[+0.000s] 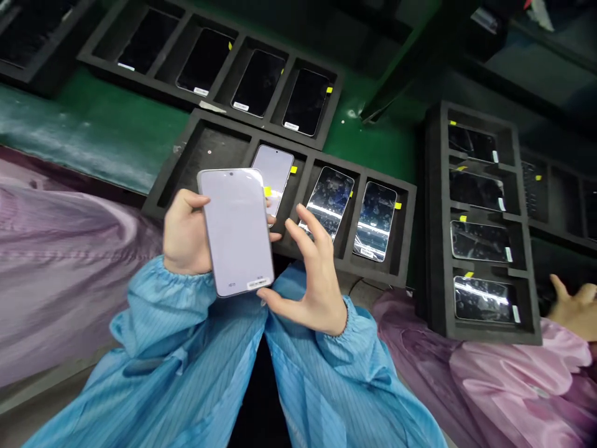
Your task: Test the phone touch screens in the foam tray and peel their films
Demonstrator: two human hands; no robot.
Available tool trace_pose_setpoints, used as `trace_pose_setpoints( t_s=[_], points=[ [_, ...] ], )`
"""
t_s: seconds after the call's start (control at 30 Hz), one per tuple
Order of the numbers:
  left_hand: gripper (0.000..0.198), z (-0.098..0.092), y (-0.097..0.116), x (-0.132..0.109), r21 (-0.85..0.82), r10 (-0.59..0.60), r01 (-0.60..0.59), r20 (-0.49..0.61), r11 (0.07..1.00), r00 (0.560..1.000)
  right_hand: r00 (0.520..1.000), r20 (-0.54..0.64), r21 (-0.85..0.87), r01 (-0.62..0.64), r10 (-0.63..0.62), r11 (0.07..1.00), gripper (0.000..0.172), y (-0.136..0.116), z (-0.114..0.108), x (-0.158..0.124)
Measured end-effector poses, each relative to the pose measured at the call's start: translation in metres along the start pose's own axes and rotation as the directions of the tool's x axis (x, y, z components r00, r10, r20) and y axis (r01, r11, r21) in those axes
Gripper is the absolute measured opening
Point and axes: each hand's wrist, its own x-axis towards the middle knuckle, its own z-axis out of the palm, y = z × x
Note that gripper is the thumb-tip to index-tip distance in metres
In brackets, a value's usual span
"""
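Observation:
My left hand point(185, 235) grips a smartphone point(237, 229) by its left edge, holding it upright in front of me; its screen glows pale lilac and a small label strip sits near its bottom. My right hand point(313, 281) hovers just right of the phone with fingers spread, the thumb close to the phone's lower right corner. Both arms wear light blue striped sleeves. Behind the phone lies a black foam tray point(196, 155) whose slots hold three more phones, one lit lilac point(275, 171) and two dark point(329, 202).
Another black tray point(326, 134) with several dark phones lies farther back on the green belt point(93, 124). A third tray point(433, 218) stands at right with several phones. People in pink sleeves point(56, 267) flank me; one person's hand point(576, 308) shows at right.

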Motion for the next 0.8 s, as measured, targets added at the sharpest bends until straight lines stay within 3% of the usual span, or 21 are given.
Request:
trace_pose_setpoints(
  t_s=[0.1, 0.2, 0.33, 0.5, 0.67, 0.8],
  points=[
    [0.065, -0.003, 0.03, 0.006, 0.164, 0.078, -0.056, -0.131, 0.985, 0.988, 0.992, -0.073, -0.038, -0.102, 0.099, 0.994, 0.062, 0.016, -0.015, 0.002],
    [0.064, -0.01, 0.061, 0.017, 0.332, 0.117, -0.057, -0.165, 0.942, 0.979, 0.964, -0.174, -0.096, -0.219, 0.2, 0.971, 0.042, 0.038, -0.028, 0.005],
    [0.061, -0.029, 0.088, 0.038, 0.434, 0.016, 0.056, -0.16, 0.899, 0.987, 0.965, -0.128, -0.121, -0.242, 0.227, 0.963, 0.034, 0.058, -0.034, 0.015],
    [0.056, -0.043, 0.107, 0.066, 0.216, -0.027, 0.026, 0.002, 0.976, 1.0, 0.984, -0.003, -0.185, -0.177, 0.18, 0.967, 0.029, 0.059, -0.03, 0.043],
    [0.066, -0.05, 0.113, 0.094, 0.214, -0.074, 0.047, 0.12, 0.976, 0.99, 0.974, 0.12, -0.3, -0.148, 0.191, 0.942, 0.029, 0.06, -0.022, 0.072],
    [0.071, -0.058, 0.111, 0.107, 0.24, -0.121, 0.073, 0.192, 0.968, 0.974, 0.968, 0.149, -0.46, -0.115, 0.204, 0.88, 0.03, 0.068, -0.009, 0.09]
  ],
)
